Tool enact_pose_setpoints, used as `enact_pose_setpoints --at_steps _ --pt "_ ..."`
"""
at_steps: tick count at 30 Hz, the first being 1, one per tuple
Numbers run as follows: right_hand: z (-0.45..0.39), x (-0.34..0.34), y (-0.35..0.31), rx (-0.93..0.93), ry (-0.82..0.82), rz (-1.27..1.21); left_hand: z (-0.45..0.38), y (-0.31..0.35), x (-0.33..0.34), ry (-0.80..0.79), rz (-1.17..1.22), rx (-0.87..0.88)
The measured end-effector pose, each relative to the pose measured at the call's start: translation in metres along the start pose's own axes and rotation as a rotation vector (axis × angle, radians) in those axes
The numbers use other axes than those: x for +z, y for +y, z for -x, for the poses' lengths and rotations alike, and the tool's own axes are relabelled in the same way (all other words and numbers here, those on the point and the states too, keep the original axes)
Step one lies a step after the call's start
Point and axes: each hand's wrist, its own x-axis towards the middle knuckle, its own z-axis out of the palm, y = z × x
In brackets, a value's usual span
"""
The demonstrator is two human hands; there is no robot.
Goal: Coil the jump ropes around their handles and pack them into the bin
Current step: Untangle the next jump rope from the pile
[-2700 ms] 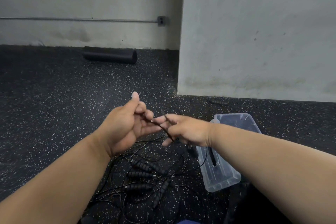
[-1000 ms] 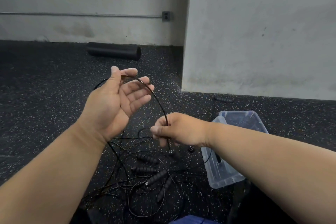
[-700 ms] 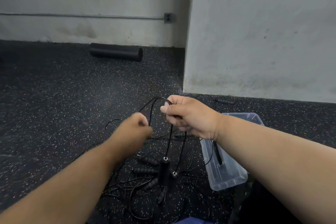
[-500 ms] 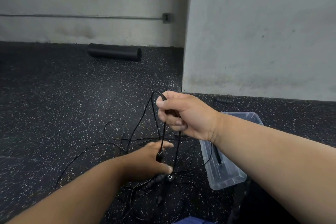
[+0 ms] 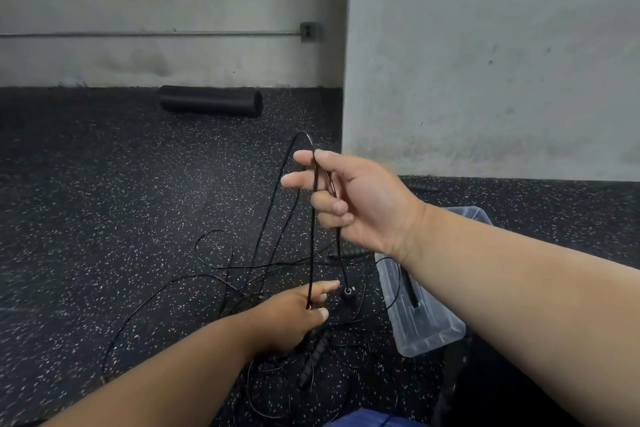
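Observation:
My right hand point(image 5: 360, 204) is raised and holds a bend of thin black jump rope cord point(image 5: 313, 229) between its curled fingers. The strands hang down from it. My left hand point(image 5: 294, 315) is low over the floor and grips the top of a black handle point(image 5: 311, 336) where one strand ends. A second handle tip point(image 5: 348, 295) dangles just right of it. More ribbed black handles point(image 5: 313, 360) and loose cord point(image 5: 214, 253) lie tangled on the floor below. A clear plastic bin point(image 5: 426, 333) stands at the right with a black handle point(image 5: 410, 291) inside.
The floor is black speckled rubber. A grey wall corner point(image 5: 346, 114) juts out just behind my right hand. A black foam roller point(image 5: 211, 101) lies by the back wall. Single handles lie near the wall base point(image 5: 422, 186) and beside the bin point(image 5: 349, 251).
My right hand rose with the looped cord. My left hand dropped from chest height to the floor and took hold of a handle at the cord's end.

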Motion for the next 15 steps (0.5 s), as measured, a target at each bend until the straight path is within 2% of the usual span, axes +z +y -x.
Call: enact_pose_setpoints --at_steps 9,15 --pt "0.0 0.01 0.001 0.022 -0.016 -0.091 -0.013 0.009 0.013 0.103 -0.052 0.07" --pt "0.0 0.01 -0.003 -0.014 -0.01 0.025 -0.013 0.016 0.017 0.088 -0.017 0.072"
